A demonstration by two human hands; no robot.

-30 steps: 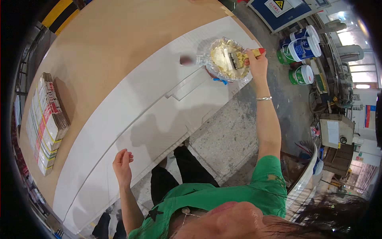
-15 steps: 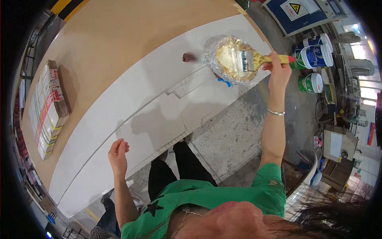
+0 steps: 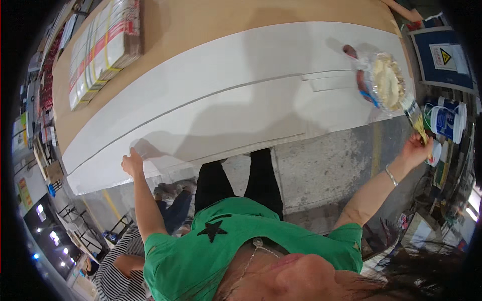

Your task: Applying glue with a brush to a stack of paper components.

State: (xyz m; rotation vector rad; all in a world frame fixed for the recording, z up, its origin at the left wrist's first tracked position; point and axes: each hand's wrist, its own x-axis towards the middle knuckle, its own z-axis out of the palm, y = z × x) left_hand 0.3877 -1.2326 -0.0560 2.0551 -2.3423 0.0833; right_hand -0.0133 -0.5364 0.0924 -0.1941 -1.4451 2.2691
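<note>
At the right, my right hand (image 3: pixel 417 149) grips the yellow handle of a paintbrush (image 3: pixel 415 116). The brush's bristle end meets the near-right rim of a plastic-lined tub of cream-coloured paste (image 3: pixel 386 83); some of the bristles are hard to make out. This tub has a dark reddish handle sticking out and a blue bit at its side. It stands on a long white sheet (image 3: pixel 211 115) with a curved far edge. My left hand (image 3: pixel 132 163) is over the sheet's left part, fingers curled and nothing seen in them; whether it touches the sheet I cannot tell.
Brown board (image 3: pixel 201 30) lies under the sheet, bearing a strapped stack of wrapped packs (image 3: pixel 103 55) at the far left. Lidded buckets (image 3: pixel 448 120) stand on the floor at right, near a blue cabinet (image 3: pixel 444 55). A person in a striped top (image 3: pixel 118 271) is at lower left; another's arm (image 3: pixel 404 10) shows far right.
The view has shifted, placing the tub farther right. My right hand has drawn the brush from over the paste to the tub's near-right rim. My left hand has moved along the sheet's near side.
</note>
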